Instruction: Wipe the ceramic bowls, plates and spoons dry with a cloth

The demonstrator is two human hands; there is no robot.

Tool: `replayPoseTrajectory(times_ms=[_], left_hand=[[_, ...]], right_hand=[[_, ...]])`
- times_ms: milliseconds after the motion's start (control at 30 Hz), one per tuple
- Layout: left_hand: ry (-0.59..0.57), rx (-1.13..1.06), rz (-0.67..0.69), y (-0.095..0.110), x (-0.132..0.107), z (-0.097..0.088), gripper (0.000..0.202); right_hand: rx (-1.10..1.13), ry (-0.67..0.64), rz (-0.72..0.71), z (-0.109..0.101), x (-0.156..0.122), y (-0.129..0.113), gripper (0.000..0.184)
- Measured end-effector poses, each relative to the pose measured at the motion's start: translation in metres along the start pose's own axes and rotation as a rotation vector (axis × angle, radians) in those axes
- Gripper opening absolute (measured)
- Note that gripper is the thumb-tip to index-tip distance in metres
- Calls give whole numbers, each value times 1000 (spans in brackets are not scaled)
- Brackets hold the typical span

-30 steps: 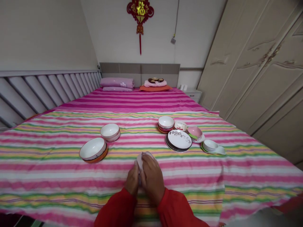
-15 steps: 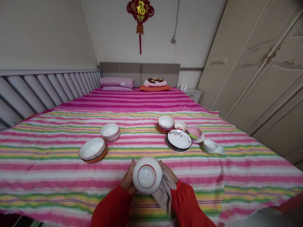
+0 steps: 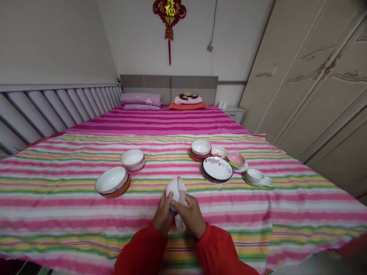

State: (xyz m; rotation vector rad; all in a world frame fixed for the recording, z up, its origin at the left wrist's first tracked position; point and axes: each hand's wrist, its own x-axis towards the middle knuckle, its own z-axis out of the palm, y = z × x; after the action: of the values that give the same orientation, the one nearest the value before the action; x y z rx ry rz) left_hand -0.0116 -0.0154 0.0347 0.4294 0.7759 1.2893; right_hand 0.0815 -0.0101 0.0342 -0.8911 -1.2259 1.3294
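**A:** The small white ceramic bowl with a red rim [image 3: 176,188] is held tilted on edge, just above the striped bedsheet [image 3: 86,214] at the near end of the bed. It's clamped in the fingers of the left hand [image 3: 163,214]. The pale crumpled cloth [image 3: 180,223] is bunched in the closed fingers of the right hand [image 3: 191,217] and pressed against the bowl. Any risk to be flagged here?

**B:** Mostly a slip, it'd be reckoned. Only the lower part of the bowl is covered by the fingers, and glazed ceramic is slick. If the cloth gets pushed too hard on one side, the bowl could be twisted out of the grip. A drop would probably be cushioned by the bed, but a roll off the near edge can't be ruled out.

**A:** And the other crockery?

**B:** The white bowl stacked on an orange bowl [image 3: 112,181] is set off to the left, and the round white plate with dark markings [image 3: 217,169] to the right. Both are apart from the hands, but either could get chipped if a loose bowl were bounced that way.
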Motion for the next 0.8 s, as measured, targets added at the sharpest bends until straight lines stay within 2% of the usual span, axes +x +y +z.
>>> replayPoseTrajectory(times_ms=[67, 133, 233, 333, 433, 533, 633, 700, 800], left_hand=[[51, 40, 78, 2, -2, 2, 67], [76, 75, 98, 6, -3, -1, 63], [45, 68, 30, 16, -3, -9, 45], [23, 70, -30, 23, -2, -15, 48], [9, 97, -16, 20, 0, -17, 69], [20, 162, 94, 9, 3, -15, 86], [22, 185, 167, 3, 7, -15, 82], [41, 192, 172, 6, 10, -18, 74], [75, 244, 189, 15, 13, -27, 70]], right_hand=[[-241, -7, -142, 6, -7, 7, 11], [-476, -51, -298, 8, -13, 13, 11], [-790, -196, -544, -3, -16, 22, 19], [-1027, -342, -724, -20, -11, 27, 19], [-1095, -387, -724, -27, -8, 27, 15], [-947, -255, -579, -15, -11, 23, 18], [-855, -135, -502, -2, -15, 23, 22], [-935, -184, -588, -3, -14, 26, 18], [-1103, -297, -770, -18, -8, 31, 18]])
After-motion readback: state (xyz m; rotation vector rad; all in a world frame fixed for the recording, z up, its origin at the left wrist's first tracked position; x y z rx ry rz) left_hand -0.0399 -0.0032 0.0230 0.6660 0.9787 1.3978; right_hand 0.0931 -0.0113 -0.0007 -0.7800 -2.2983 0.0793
